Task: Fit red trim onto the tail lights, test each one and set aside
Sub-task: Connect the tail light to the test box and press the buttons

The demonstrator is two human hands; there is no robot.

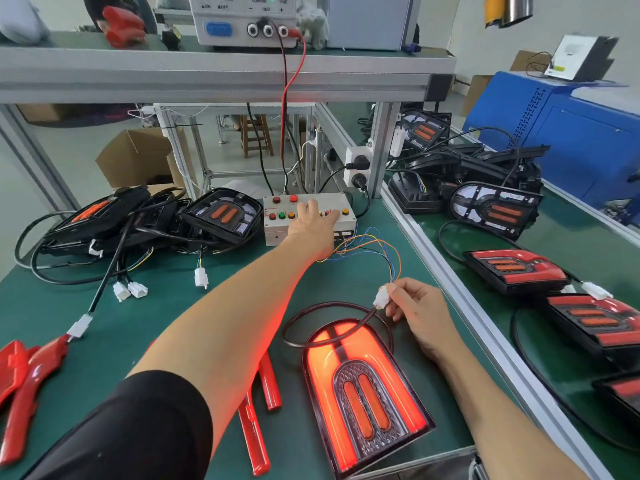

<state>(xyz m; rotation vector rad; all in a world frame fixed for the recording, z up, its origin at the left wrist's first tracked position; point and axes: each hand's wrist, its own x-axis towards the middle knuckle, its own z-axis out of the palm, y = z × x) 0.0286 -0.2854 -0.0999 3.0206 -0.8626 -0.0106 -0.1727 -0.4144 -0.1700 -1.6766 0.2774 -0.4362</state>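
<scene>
Meanwhile the lit tail light (363, 393) lies at the worktop's front edge; just beyond it, the right hand (420, 315) pinches its white connector (381, 299), while the left hand (313, 225) presses straight fingers onto the switch box (277, 230).

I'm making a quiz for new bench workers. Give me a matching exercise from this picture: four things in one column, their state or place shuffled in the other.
1. left hand
2. right hand
3. tail light
4. red trim pieces

a. glows red
b. pinches the white connector
c. rests on the button box
d. lie at the mat's left edge

Pairs: 1-c, 2-b, 3-a, 4-d
</scene>
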